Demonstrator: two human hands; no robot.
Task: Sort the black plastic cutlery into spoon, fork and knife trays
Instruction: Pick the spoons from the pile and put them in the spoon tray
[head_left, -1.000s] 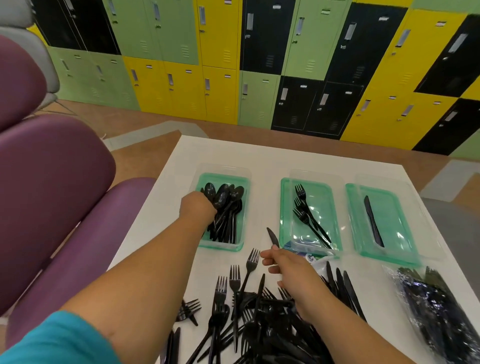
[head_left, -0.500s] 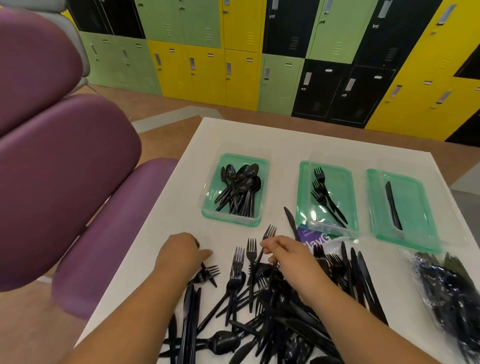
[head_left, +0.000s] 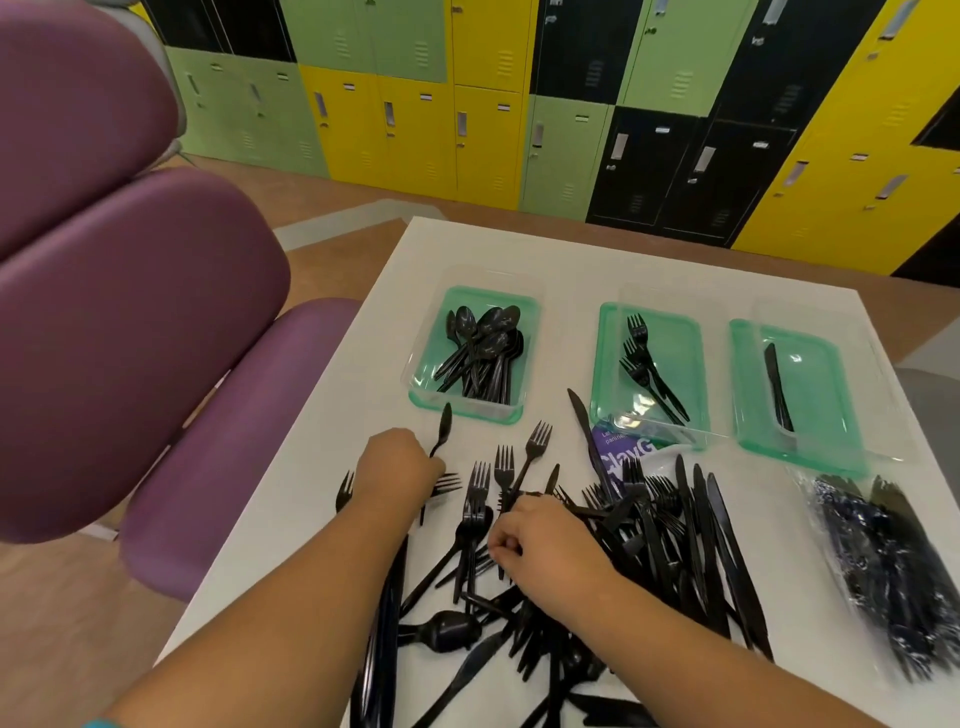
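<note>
Near counter's left edge: left hand (head_left: 397, 470) grip clamped on spoon (head_left: 442, 430), bowl pointing at spoon tray (head_left: 423, 358) just beyond (nearer hand). Right hand (head_left: 540, 545) curled in pile (head_left: 597, 571); hold unclear.

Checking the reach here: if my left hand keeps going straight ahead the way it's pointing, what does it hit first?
Probably the spoon tray: the left hand grips a spoon whose tip already points at its near rim, though depth is hard to judge.

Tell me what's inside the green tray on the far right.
The right tray holds one black knife lying lengthwise near its left side. Its handle end runs behind the tray's clear near wall, so that part is blurred. Nothing else shows inside.
</note>
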